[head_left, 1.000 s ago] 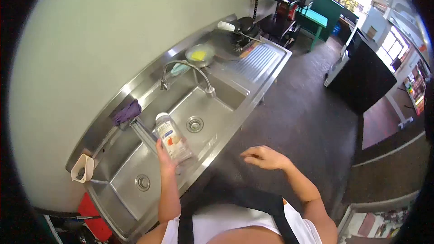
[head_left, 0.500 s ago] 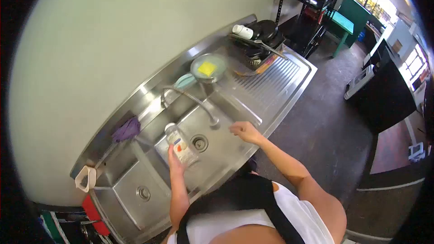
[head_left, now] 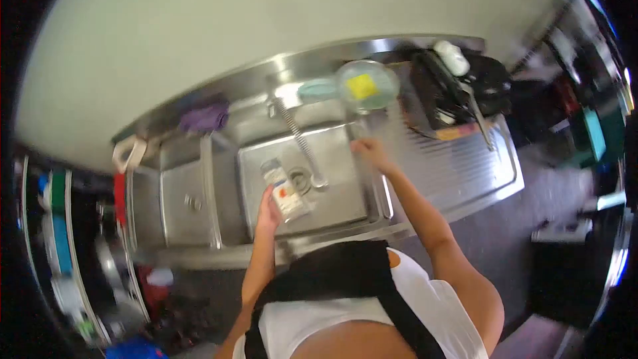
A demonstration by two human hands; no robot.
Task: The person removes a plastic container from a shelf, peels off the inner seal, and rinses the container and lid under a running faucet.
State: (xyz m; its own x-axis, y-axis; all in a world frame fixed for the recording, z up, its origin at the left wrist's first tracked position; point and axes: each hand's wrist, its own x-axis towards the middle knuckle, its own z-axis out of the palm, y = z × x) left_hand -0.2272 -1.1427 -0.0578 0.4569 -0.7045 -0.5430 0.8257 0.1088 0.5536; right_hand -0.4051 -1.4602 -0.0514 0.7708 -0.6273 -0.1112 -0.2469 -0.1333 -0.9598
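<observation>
My left hand (head_left: 268,211) is wrapped round a clear bottle (head_left: 284,193) with a white and orange label, tilted over the right basin beside the drain (head_left: 300,179). Right of the flexible faucet (head_left: 302,139), my right hand (head_left: 371,153) hangs over the basin's right side with its fingers curled; whether it holds anything is too blurred to tell. Behind it, a round, pale container (head_left: 387,96) bears a yellow sponge (head_left: 361,86), with a pale green item (head_left: 318,90) to its left.
Dark pans (head_left: 485,83), a white bottle (head_left: 452,58) and a long utensil (head_left: 480,119) crowd the drainboard (head_left: 438,173). A purple cloth (head_left: 205,118) lies on the back ledge. The left basin (head_left: 183,193) has a beige holder (head_left: 129,153) at its corner. Shelves stand left.
The view has turned, so the sink now lies more level and the left shelves show more. My right hand has moved toward the back of the sink. The bottle stays in my left hand.
</observation>
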